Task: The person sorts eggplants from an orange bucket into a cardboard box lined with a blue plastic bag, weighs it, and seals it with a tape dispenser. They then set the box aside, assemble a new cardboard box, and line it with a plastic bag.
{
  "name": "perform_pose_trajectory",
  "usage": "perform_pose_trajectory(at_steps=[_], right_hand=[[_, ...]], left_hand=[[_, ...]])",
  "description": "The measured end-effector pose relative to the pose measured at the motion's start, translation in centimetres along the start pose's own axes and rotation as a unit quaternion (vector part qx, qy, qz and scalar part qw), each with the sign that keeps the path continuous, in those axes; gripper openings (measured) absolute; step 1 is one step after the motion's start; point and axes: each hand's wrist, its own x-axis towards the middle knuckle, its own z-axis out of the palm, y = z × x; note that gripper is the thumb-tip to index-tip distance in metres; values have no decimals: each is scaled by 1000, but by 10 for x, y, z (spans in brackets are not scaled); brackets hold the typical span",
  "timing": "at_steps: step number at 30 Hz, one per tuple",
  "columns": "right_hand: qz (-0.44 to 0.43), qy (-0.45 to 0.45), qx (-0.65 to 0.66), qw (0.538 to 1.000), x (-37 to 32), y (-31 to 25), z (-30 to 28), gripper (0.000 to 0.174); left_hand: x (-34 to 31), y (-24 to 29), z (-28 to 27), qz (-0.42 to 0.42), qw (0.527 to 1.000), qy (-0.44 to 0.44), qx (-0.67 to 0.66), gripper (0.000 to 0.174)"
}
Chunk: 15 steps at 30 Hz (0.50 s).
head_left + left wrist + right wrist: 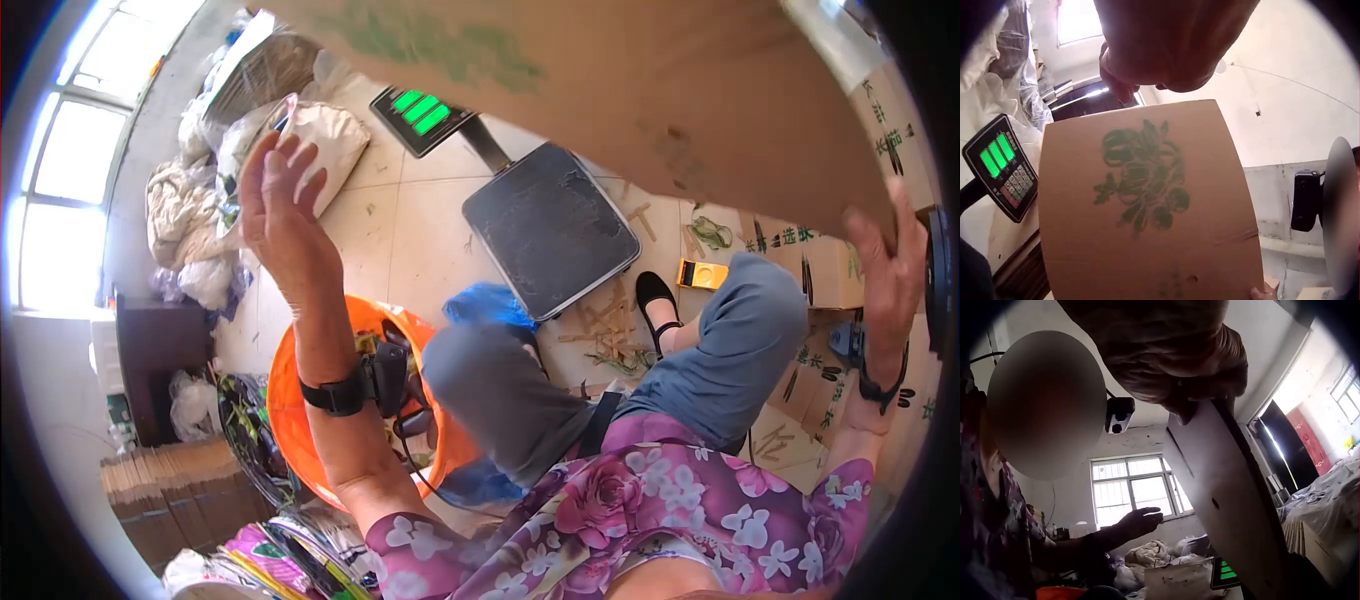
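Note:
A flat brown cardboard box [640, 90] with a green print of vegetables is held up across the top of the head view. My right hand [885, 270] grips it at its right end; in the right wrist view the fingers [1210, 387] and thumb pinch the cardboard's edge. Raised on the other side, my left hand [285, 220] is apart from the box, fingers loosely extended with nothing in them. The green print [1144, 175] faces the left wrist camera. Below the cardboard stands a platform scale [550, 230] with a lit green display [422, 112].
An orange bucket [285, 400] with dark vegetables stands by my left forearm. On the floor lie a blue plastic bag [490, 303], a yellow object [703, 274] and scattered brown strips [610, 330]. Stacked cardboard [185, 500] is at lower left, white sacks [335, 140] beyond the left hand.

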Motion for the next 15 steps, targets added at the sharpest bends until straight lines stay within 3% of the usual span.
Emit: perform_pose_trajectory(at_steps=[1,3,5,8,11,13,15], right_hand=[[-7,-3,8,1000,0,-14,-1,34],[-21,-242,83,966,3,-45,0,22],[-14,-298,146,943,-13,-55,32,14],[1,-326,205,923,-51,-58,73,13],[12,-406,176,897,-60,-62,75,18],[-20,-459,153,875,-55,-58,69,21],[-65,-603,142,782,-48,-55,64,29]], left_hand=[[-7,-3,-13,-15,1000,7,-17,38],[-22,-13,-26,-42,999,11,7,50],[-30,-28,-32,-71,996,48,-6,64],[-35,-72,-42,-149,988,36,13,76],[-29,-137,-48,-186,979,56,55,86],[-35,-142,-38,-207,976,47,59,85],[-34,-138,-30,-225,972,28,55,83]])
